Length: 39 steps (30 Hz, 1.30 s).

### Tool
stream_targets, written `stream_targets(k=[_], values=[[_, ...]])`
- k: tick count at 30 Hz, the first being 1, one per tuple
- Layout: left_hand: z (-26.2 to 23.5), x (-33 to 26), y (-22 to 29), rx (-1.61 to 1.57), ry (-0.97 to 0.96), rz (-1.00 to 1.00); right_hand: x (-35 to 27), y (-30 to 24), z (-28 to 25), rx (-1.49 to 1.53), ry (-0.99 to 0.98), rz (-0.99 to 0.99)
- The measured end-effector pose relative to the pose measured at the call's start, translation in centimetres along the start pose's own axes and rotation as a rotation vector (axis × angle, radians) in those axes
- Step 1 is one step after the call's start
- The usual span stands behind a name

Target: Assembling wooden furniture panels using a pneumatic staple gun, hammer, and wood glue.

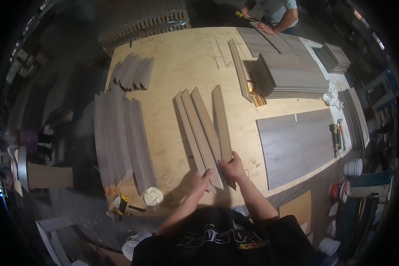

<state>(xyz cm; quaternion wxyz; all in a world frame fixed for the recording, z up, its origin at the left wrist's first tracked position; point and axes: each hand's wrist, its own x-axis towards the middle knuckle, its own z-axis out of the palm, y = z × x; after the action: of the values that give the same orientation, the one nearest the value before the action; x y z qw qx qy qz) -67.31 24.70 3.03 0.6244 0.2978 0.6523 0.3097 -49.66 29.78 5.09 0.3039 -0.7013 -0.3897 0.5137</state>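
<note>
Several long wooden strips [206, 121] with slanted ends lie fanned out on the pale wooden table, their narrow tan faces up. My left hand [202, 180] is closed round the near ends of the left strips, thumb on top. My right hand [232, 168] pinches the near end of the rightmost strip [222, 122], which stands apart from the others at its far end. Left of them, grey-brown strips [115, 137] lie side by side in a row, with a shorter group [134, 73] beyond.
Stacked grey panels [292, 73] and a flat grey panel [297, 146] occupy the table's right side. A tape measure [123, 203] and a round cream-coloured tub [153, 196] sit near the front left edge. Across the table, a co-worker's hand [266, 29] rests on a panel.
</note>
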Motion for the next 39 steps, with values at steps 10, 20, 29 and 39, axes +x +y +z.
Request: stream_targets(k=[10, 20, 29, 39], values=[[2.4, 1.7, 9.8, 0.822, 0.036, -0.110, 5.2, -1.0, -5.6, -0.327, -0.003, -0.115], [1.9, 6.5, 7.7, 1.086, 0.199, 0.495, 8.3, 0.2, -9.5, -0.726, 0.390, -0.610], [6.5, 9.0, 7.9, 1.257, 0.124, 0.461, 8.5, 0.3, -9.4, -0.634, 0.293, -0.594], [-3.1, 4.6, 11.1, 0.775, 0.330, 0.608, 5.3, -1.9, -10.1, -0.715, 0.361, -0.528]])
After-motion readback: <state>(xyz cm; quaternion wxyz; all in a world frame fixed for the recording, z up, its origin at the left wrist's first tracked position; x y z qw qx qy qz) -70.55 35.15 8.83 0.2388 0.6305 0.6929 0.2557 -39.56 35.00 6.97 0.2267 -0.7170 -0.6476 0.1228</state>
